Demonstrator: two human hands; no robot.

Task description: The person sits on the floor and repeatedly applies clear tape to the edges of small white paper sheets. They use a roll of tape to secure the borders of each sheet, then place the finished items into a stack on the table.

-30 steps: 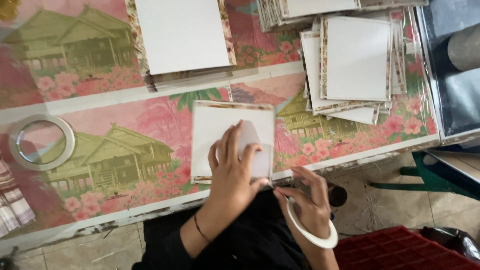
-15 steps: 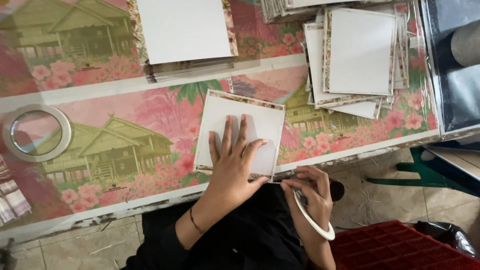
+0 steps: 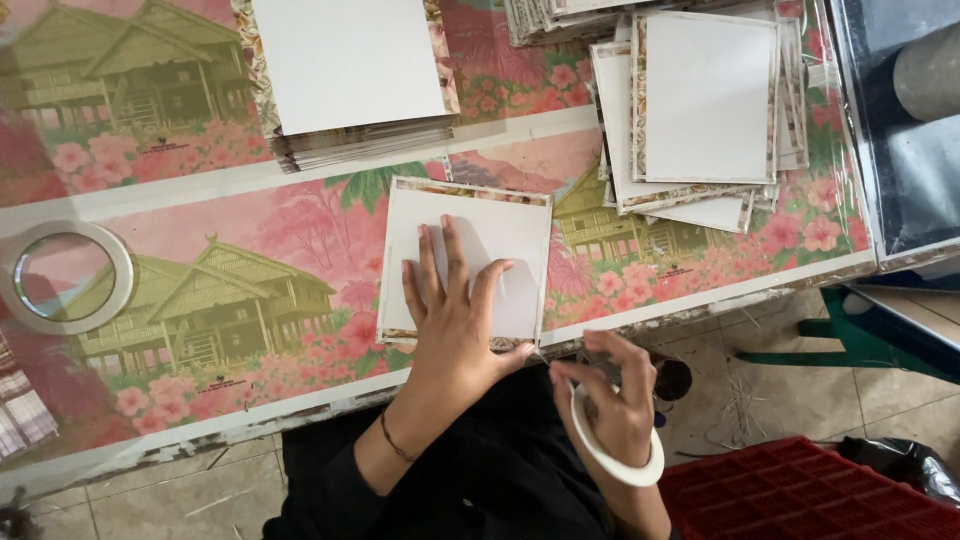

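Head view showed the left hand (image 3: 455, 320) spread flat, grip apart, pinning the white square card (image 3: 468, 260) at the desk (image 3: 200, 250) edge; the right hand (image 3: 610, 395) pinched a tape roll (image 3: 615, 450). Firm pressure would have kept the card square.

We are looking at a small craft workshop: stacks of white square cards (image 3: 345, 70) are covering a worn table (image 3: 200, 420) lined with floral printed sheeting, tape roll (image 3: 65, 277) alongside.
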